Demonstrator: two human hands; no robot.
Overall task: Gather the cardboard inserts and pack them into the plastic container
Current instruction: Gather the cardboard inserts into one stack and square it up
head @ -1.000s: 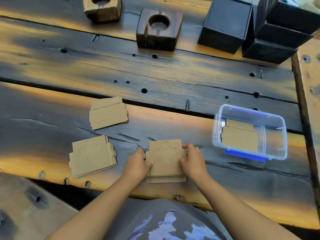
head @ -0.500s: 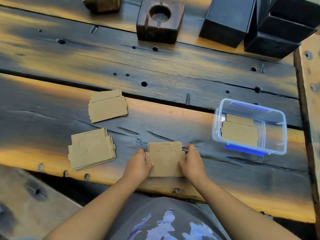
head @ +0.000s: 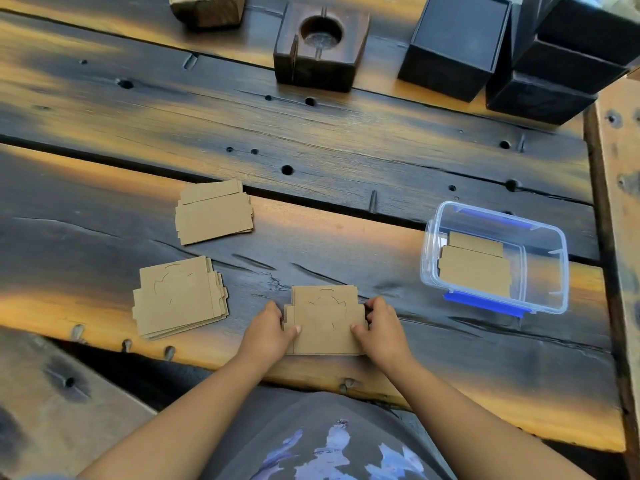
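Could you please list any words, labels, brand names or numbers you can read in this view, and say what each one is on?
None can be read.
Cardboard inserts: only cut lines, no print.
Plastic container: no label or brand visible.
Black boxes: plain faces.
Shirt: a pale graphic, no legible lettering.

The left hand [head: 268,327] and right hand [head: 379,323] clasp a stack of cardboard inserts [head: 325,320] by its side edges on the wooden table [head: 346,140]. Left of the grip lie two more stacks [head: 180,299] [head: 214,213]. To its right sits the plastic container [head: 550,271], already holding inserts [head: 474,268].
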